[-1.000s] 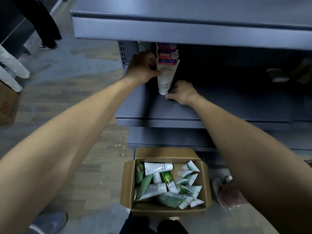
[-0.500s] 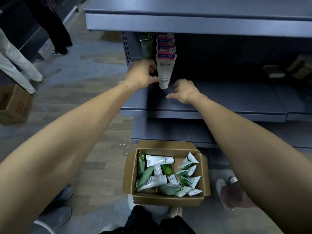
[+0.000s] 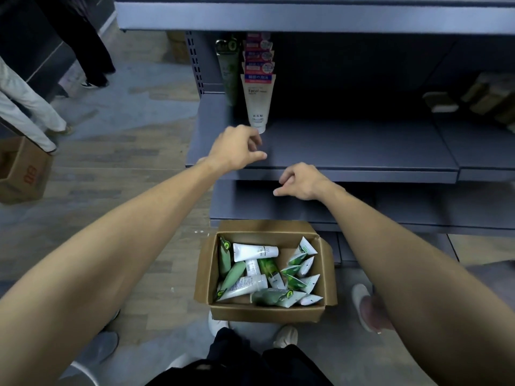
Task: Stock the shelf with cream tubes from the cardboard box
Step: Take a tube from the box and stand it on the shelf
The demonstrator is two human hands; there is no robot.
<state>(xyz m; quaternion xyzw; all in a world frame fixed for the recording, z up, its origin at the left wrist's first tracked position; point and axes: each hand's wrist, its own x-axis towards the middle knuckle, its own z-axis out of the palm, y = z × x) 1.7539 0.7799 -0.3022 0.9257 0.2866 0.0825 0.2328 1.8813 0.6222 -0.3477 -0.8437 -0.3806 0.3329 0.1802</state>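
In the head view both the left hand [image 3: 237, 151] and the right hand [image 3: 302, 181] hang with loosely curled, empty fingers in mid-frame, while the cream tubes [image 3: 255, 274] lie crosswise in the cardboard box [image 3: 267, 312] directly below, nearer the right hand.

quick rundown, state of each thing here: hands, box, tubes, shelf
left hand: loosely curled, holding nothing, just short of the front tube
right hand: loosely curled, holding nothing, at the shelf edge
cardboard box: on the floor, flaps open, still holds many tubes
white facial tubes: standing cap down in a row on the shelf
green tube: upright beside that row
shelf: mostly bare
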